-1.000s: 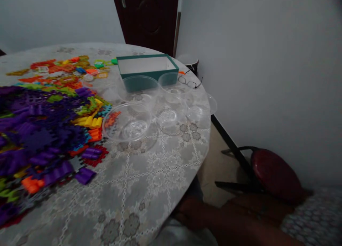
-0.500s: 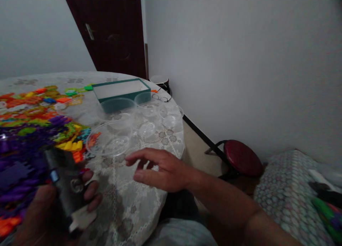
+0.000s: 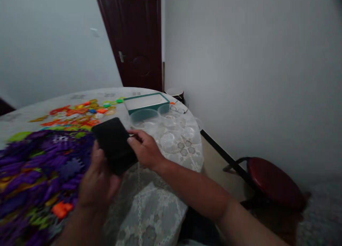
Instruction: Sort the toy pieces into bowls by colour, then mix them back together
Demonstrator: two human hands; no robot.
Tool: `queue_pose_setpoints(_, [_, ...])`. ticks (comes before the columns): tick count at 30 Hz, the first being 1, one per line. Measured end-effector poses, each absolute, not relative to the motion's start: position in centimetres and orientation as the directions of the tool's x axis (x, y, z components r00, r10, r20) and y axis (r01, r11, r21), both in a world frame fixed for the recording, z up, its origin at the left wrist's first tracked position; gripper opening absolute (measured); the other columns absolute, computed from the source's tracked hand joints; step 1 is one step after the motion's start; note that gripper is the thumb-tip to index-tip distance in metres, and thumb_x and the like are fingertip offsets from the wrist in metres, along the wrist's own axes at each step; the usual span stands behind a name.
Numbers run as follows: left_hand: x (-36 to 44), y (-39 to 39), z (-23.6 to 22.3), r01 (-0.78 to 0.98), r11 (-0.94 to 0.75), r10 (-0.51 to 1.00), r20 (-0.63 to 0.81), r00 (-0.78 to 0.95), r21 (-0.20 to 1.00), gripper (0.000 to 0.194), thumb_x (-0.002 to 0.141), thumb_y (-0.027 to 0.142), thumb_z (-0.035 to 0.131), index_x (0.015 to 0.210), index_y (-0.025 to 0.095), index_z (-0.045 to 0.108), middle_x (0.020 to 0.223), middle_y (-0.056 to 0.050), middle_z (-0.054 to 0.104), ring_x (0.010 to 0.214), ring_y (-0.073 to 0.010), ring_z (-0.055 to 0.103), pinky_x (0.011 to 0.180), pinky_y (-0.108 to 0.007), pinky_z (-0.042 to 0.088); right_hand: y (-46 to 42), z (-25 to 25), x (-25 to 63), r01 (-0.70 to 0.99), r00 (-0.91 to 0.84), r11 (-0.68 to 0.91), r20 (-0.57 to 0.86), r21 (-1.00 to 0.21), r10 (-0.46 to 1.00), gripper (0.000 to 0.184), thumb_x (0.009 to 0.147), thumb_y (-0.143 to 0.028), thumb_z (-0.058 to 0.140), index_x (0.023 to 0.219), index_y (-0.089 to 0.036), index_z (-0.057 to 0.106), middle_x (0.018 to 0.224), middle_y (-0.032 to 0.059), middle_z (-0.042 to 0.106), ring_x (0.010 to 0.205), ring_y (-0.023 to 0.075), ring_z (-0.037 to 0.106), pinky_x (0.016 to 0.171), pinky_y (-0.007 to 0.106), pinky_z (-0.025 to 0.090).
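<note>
A black phone is held above the round table between both my hands. My left hand grips its near end from below. My right hand is closed on its right edge, thumb on top. Under and left of the hands lies a big heap of purple, orange, yellow and green plastic building pieces. Several clear plastic bowls stand just beyond my right hand.
A teal box and a pair of glasses sit at the table's far edge. A dark red stool stands on the floor at the right, by the white wall. A dark door is behind the table.
My hands came up from below the table. The left one brought up the dark phone, and now my right hand has closed on it too. The camera has tilted upward.
</note>
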State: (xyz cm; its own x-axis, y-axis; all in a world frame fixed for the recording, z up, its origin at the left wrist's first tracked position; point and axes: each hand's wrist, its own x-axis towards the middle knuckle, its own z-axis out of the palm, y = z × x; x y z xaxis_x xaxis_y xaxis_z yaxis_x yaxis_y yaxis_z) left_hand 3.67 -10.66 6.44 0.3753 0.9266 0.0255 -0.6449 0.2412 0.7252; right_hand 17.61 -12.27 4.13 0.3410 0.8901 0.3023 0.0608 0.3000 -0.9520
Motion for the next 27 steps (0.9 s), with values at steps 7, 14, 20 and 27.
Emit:
queue_pose_setpoints(7, [1.5, -10.0, 4.0, -0.591, 0.594, 0.716, -0.024, 0.698, 0.545, 0.052, 0.112, 0.037, 0.039, 0.160, 0.023, 0.051, 0.140, -0.010, 0.073, 0.136, -0.0277, 0.064, 0.121, -0.046, 0.045, -13.3, 2.8, 16.5, 0.069, 0.403, 0.409, 0.401, -0.910, 0.823, 0.029, 0.100, -0.035, 0.061, 0.126, -0.024, 0.071, 0.115, 0.0034, 0.075, 0.102, 0.0191, 0.069, 0.094, 0.031, 0.053])
queue_pose_setpoints(14, [-0.1, -9.6, 3.1, -0.599, 0.600, 0.675, 0.067, 0.735, 0.530, 0.054, 0.112, 0.042, 0.034, 0.160, 0.023, 0.051, 0.143, -0.015, 0.070, 0.127, -0.0345, 0.070, 0.107, -0.060, 0.055, -13.8, 3.7, 16.5, 0.190, 0.354, 0.390, 0.433, -0.901, 0.829, 0.027, 0.101, -0.034, 0.059, 0.120, -0.025, 0.076, 0.115, 0.0047, 0.074, 0.104, 0.0203, 0.068, 0.090, 0.032, 0.054])
queue_pose_setpoints(20, [-1.2, -9.1, 4.2, -0.583, 0.582, 0.653, 0.100, 0.750, 0.567, 0.064, 0.110, 0.052, 0.032, 0.152, 0.010, 0.057, 0.144, -0.025, 0.066, 0.121, -0.0420, 0.071, 0.080, -0.056, 0.067, -11.8, 6.9, 16.6, -0.047, 0.296, 0.217, 0.194, -0.975, 0.935, 0.029, 0.089, -0.039, 0.066, 0.107, -0.020, 0.080, 0.096, 0.0055, 0.077, 0.076, 0.0159, 0.064, 0.066, 0.027, 0.052])
queue_pose_setpoints(27, [-3.6, -8.4, 5.4, -0.636, 0.531, 0.687, 0.155, 0.710, 0.560, 0.071, 0.109, 0.060, 0.030, 0.147, 0.008, 0.061, 0.135, -0.027, 0.072, 0.107, -0.0384, 0.077, 0.073, -0.049, 0.068, -10.4, 7.9, 13.8, -0.235, 0.208, 0.205, 0.157, -0.950, 0.965, 0.033, 0.082, -0.046, 0.078, 0.098, -0.017, 0.076, 0.074, 0.0013, 0.069, 0.061, 0.0130, 0.061, 0.052, 0.023, 0.049])
